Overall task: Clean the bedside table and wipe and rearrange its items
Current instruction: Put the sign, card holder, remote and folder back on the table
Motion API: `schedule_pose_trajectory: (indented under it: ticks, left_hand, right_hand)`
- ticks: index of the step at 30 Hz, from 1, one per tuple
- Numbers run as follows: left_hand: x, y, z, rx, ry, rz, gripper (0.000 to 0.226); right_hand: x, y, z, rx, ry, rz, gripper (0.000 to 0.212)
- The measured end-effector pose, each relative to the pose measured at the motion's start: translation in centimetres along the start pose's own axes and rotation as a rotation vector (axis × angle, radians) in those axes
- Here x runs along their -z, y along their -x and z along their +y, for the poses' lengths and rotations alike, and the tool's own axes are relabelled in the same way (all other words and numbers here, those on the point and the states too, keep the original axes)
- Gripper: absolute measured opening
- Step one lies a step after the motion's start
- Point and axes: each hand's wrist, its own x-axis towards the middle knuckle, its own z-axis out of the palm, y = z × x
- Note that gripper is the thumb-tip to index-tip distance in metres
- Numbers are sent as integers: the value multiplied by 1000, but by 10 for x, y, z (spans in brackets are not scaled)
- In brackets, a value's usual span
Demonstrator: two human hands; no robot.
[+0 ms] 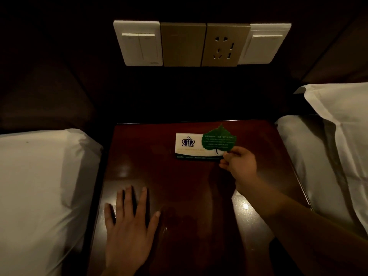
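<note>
Fingers (pixel 227 156) of your right hand (pixel 242 166) are pinching the leaf card (pixel 218 139), left hand (pixel 129 222) lying flat and open; be squaring it against the white card (pixel 188 144).

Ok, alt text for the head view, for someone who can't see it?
A right hand pinches the stem of a green leaf-shaped card overlapping a white logo card on a dark wooden bedside table. The left hand lies flat near the table's front left. White pillows flank it; a switch panel hangs above.
</note>
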Motion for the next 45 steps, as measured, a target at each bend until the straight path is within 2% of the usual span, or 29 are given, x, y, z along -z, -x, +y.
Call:
schedule_pose_trajectory:
  ticks: [5,9,12,15,17,20,29,37,45]
  left_hand:
    - [4,0,3,5,-13,-31,72]
    - [6,1,2,3,22,-58,78]
    - [13,-2,1,13,94,-74,84]
    - [26,-5,-1,30,195,-96,75]
    - [37,-3,-3,68,260,-40,69]
    - [50,9,-7,94,297,15,68]
    - [56,71,-22,149,285,3,71]
    - [65,157,-31,313,288,76,73]
    - [61,247,-83,502,309,102,72]
  right_hand:
    - [0,15,6,-37,-96,59,30]
    - [-1,40,13,-14,-12,48,26]
    - [-2,62,15,41,145,-60,25]
    - [-3,81,11,122,328,-167,24]
    - [-4,93,8,171,395,-224,26]
    - [-7,109,4,217,431,-255,28]
    - [-8,152,18,251,482,-386,29]
    - [-14,215,29,336,591,-653,31]
    - [-65,302,47,452,712,-856,32]
